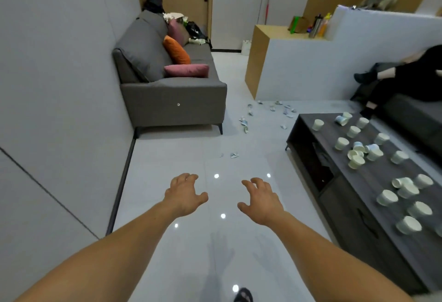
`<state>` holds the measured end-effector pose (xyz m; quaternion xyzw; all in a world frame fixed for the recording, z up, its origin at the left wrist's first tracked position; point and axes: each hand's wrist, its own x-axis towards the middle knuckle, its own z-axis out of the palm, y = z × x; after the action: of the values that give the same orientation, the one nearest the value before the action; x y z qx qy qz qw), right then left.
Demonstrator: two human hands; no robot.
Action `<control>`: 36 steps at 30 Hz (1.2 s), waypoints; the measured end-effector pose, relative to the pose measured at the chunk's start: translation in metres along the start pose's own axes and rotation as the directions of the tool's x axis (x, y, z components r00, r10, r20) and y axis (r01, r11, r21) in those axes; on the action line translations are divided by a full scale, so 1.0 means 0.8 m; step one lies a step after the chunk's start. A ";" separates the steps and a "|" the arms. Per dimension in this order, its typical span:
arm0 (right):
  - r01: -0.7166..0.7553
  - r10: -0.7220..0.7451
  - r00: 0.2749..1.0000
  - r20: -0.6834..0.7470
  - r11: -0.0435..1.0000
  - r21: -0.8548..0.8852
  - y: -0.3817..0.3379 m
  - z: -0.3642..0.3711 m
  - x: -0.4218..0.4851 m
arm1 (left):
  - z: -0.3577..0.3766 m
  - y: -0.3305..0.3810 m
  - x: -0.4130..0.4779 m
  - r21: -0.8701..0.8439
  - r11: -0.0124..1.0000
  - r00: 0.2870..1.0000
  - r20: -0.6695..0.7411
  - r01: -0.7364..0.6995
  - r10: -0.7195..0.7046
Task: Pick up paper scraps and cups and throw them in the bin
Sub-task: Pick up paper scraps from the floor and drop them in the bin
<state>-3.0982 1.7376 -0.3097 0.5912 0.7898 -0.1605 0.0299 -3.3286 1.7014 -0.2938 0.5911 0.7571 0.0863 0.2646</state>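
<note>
Paper scraps (234, 155) and cups (341, 143), that's the job, and none of it is in hand yet. Fingers (189, 177) on both sides are spread and loosely hooked, holding nothing. Left hand (185, 194) and right hand (260, 202) hover side by side, palms down, over the glossy floor (167, 158).

Straight ahead lies the nearest scrap, a small crumpled bit on the tiles, well apart from the fingertips. Beyond it, more scraps are scattered between the grey sofa (172, 101) and the corner of the dark low counter (368, 172). Off to the right, that counter is dotted with pale cups, most standing, a few tipped on their sides, some touching in little clusters. Mouth-up or mouth-down, I can't tell from here.

Handling, as I read it: the scraps look feather-light and soft. A pinch from above with thumb and two fingers should lift them, several bunched into one palm. On slick tile they may slide before they lift. The cups look like thin paper, light and easy to crush, so take each gently round the wall, or nest them to carry more at once. No bin in view, so the drop-off spot can't be placed.
</note>
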 end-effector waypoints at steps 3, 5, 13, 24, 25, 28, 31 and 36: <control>-0.037 0.038 0.999 -0.015 0.999 0.027 0.039 -0.015 0.060 | 0.001 0.036 0.074 0.002 0.999 0.998 0.038 -0.045 0.045; -0.051 0.052 0.998 -0.023 0.997 0.055 0.065 -0.029 0.107 | 0.000 0.061 0.126 0.001 0.998 0.997 0.053 -0.061 0.061; -0.034 0.033 0.999 0.007 0.997 0.064 0.154 -0.090 0.281 | -0.015 0.146 0.304 -0.010 1.000 0.997 0.080 -0.023 0.024; -0.052 0.051 0.993 0.102 0.999 0.008 0.181 -0.122 0.508 | -0.036 0.160 0.542 -0.072 0.997 0.979 0.205 0.017 -0.002; -0.054 0.054 0.992 0.110 0.999 0.003 0.181 -0.123 0.531 | -0.040 0.161 0.570 -0.078 0.997 0.978 0.208 0.011 0.006; -0.085 0.086 0.988 0.129 0.996 -0.012 0.181 -0.131 0.601 | -0.059 0.165 0.653 -0.102 0.995 0.978 0.211 0.015 0.007; -0.098 0.098 0.982 0.159 0.995 -0.006 0.180 -0.137 0.662 | -0.075 0.167 0.716 -0.102 0.995 0.973 0.232 0.021 0.003; -0.060 0.052 0.979 0.198 0.998 0.034 0.185 -0.143 0.771 | -0.088 0.171 0.817 -0.044 0.997 0.968 0.248 0.058 -0.046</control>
<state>-3.1266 2.3777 -0.3797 0.5950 0.7625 -0.2332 0.1008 -3.3534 2.3685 -0.3688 0.5702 0.7311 0.0245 0.3738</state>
